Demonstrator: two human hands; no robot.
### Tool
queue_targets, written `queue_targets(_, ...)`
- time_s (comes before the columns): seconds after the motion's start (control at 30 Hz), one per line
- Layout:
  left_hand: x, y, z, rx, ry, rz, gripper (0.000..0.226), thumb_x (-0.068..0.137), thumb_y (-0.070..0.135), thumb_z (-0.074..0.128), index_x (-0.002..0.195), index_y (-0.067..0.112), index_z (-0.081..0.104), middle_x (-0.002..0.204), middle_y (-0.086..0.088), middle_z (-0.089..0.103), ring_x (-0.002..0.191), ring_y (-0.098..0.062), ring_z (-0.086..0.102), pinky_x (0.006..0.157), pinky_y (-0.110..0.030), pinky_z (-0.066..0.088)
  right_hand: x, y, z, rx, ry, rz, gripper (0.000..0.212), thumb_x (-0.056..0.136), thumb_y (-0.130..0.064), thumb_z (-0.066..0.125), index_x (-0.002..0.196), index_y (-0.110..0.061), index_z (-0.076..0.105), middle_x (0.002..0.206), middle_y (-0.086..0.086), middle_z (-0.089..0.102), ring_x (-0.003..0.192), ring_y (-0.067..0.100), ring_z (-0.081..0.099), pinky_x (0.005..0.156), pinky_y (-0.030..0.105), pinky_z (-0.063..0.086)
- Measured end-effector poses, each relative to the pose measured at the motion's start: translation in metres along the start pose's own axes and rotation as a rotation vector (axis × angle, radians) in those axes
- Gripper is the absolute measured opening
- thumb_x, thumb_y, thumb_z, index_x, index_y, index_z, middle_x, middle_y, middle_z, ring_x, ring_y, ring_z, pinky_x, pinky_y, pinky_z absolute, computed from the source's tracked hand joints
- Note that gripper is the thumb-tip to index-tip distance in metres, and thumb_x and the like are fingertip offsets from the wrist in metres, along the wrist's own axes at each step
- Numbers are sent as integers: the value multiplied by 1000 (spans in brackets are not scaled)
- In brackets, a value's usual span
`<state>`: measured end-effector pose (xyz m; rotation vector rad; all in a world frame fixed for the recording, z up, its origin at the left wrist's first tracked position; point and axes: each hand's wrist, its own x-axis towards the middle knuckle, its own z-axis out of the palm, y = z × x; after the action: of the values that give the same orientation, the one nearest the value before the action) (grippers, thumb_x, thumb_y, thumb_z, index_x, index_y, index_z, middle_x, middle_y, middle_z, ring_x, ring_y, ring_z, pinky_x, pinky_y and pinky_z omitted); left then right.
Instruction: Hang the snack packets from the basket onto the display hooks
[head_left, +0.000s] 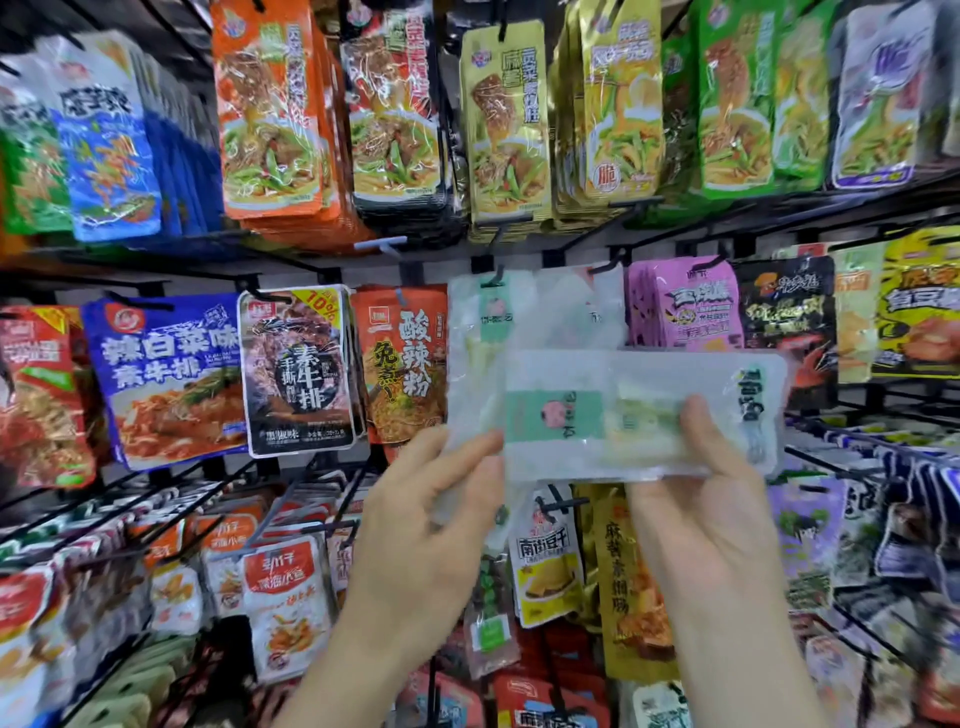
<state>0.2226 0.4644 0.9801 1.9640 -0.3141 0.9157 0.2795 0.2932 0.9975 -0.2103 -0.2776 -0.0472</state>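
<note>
while right hand (719, 519) pinches, packet (566, 415) above (sideways)

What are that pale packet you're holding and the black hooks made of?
The pale packet, gripped by the left hand and right hand, looks like thin frosted plastic film: translucent, glossy, its wrinkles catching light. The black hooks look like thin rigid wire, probably dark-coated metal, though plastic cannot be ruled out.

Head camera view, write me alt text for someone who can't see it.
Two hands hold a pale, see-through snack packet sideways before a shop display: the left hand pinches its left end, the right hand its right half. Behind, colourful packets hang in rows from black hooks, with similar pale packets directly behind it.
</note>
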Motion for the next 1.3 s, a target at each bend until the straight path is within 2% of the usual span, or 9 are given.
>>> queue_targets(0.13, -1, 15, 10, -125, 81, -38, 21, 80, 56, 65, 86, 40, 76, 98, 15, 70, 92, -4, 65, 80, -36, 55, -14, 18, 5, 123, -63, 40, 77, 55, -7, 78, 129, -9, 59, 123, 13, 67, 116, 28, 63, 101, 53, 45)
queue_targets(0.23, 7, 21, -3, -224, 147, -80, 15, 81, 35, 64, 76, 30, 77, 86, 8, 74, 77, -9, 69, 69, -37, 57, -17, 11, -5, 61, -45, -7, 57, 66, -11, 71, 122, -14, 61, 122, 10, 67, 113, 26, 64, 91, 49, 52)
queue_targets(0.4, 30, 19, -42, 68, 47, 98, 31, 77, 41, 70, 68, 12, 71, 70, -5, 67, 69, -27, 63, 66, -45, 52, -18, -33, -14, -855, 19, -638, 55, 68, -27, 75, 114, -37, 47, 113, -2, 64, 102, 14, 65, 87, 30, 50)
queue_targets(0.53, 40, 32, -36, 306, -14, 244, 22, 75, 40, 65, 57, 29, 59, 60, 16, 57, 60, -2, 53, 57, -15, 37, -25, -16, 19, -1286, -449, -395, 60, 67, -33, 75, 120, -43, 49, 105, -4, 70, 87, 7, 66, 79, 24, 54)
queue_targets(0.67, 42, 28, -29, 212, 63, 185, 29, 82, 36, 74, 58, 26, 63, 57, 16, 59, 58, -5, 54, 57, -23, 39, -20, 11, 19, -1220, -486, -260, 52, 77, -29, 79, 116, -44, 46, 91, 22, 70, 80, 39, 68, 72, 59, 54)
queue_targets(0.8, 48, 35, -30, 230, 211, 108, 24, 68, 44, 79, 54, 28, 66, 59, 17, 63, 55, -3, 56, 58, -23, 46, -11, 20, 20, -1165, -502, -405, 41, 82, -26, 73, 110, -41, 47, 59, 7, 53, 52, 21, 46, 50, 33, 39)
queue_targets(1.0, 45, 48, -74, 564, 257, 75, 25, 65, 32, 85, 75, 43, 65, 60, 20, 59, 53, -1, 52, 53, -24, 42, 27, 10, 51, -1205, -444, -557, 13, 88, -14, 70, 98, -23, 71, 66, -15, 58, 46, 1, 39, 46, 16, 35)
queue_targets(1.1, 36, 42, -88, 775, 74, 101, 57, 67, 19, 85, 106, 54, 64, 76, 27, 63, 60, 6, 48, 59, -15, 42, 44, 20, 67, -1310, -451, -559, 24, 88, -17, 70, 111, -24, 73, 99, -14, 70, 74, 0, 62, 70, 16, 48)
queue_targets(1.3, 39, 30, -99, 771, 42, 288, 22, 69, 10, 62, 70, 26, 78, 71, 21, 66, 59, 3, 59, 57, -17, 53, 64, 37, 73, -1409, -437, -599, 30, 92, -17, 66, 121, -20, 68, 104, -8, 68, 90, 18, 65, 81, 24, 53)
